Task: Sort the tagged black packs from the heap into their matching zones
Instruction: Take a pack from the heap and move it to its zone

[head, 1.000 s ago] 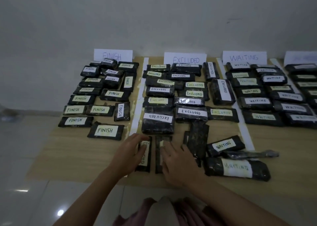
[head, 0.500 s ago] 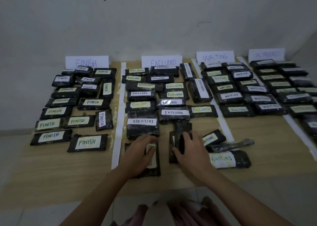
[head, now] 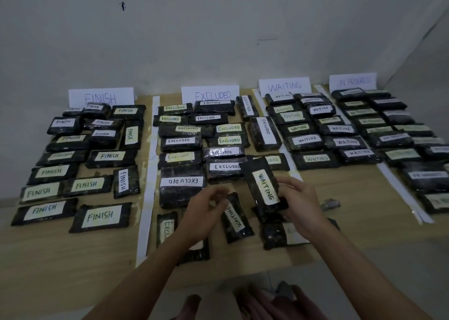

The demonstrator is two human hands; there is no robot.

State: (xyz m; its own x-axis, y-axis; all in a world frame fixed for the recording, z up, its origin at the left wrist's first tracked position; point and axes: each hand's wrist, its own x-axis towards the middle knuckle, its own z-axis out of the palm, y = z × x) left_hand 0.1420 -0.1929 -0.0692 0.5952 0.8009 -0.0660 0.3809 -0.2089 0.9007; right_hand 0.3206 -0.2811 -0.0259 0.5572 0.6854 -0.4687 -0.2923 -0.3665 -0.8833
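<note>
The pack tagged WAITING is standing lifted in our right hand, fingers closed round its near end above the heap, while our left hand is hovering half-curled and empty, so we are aiming it rightward onto bare tabletop before the WAITING rows.
</note>
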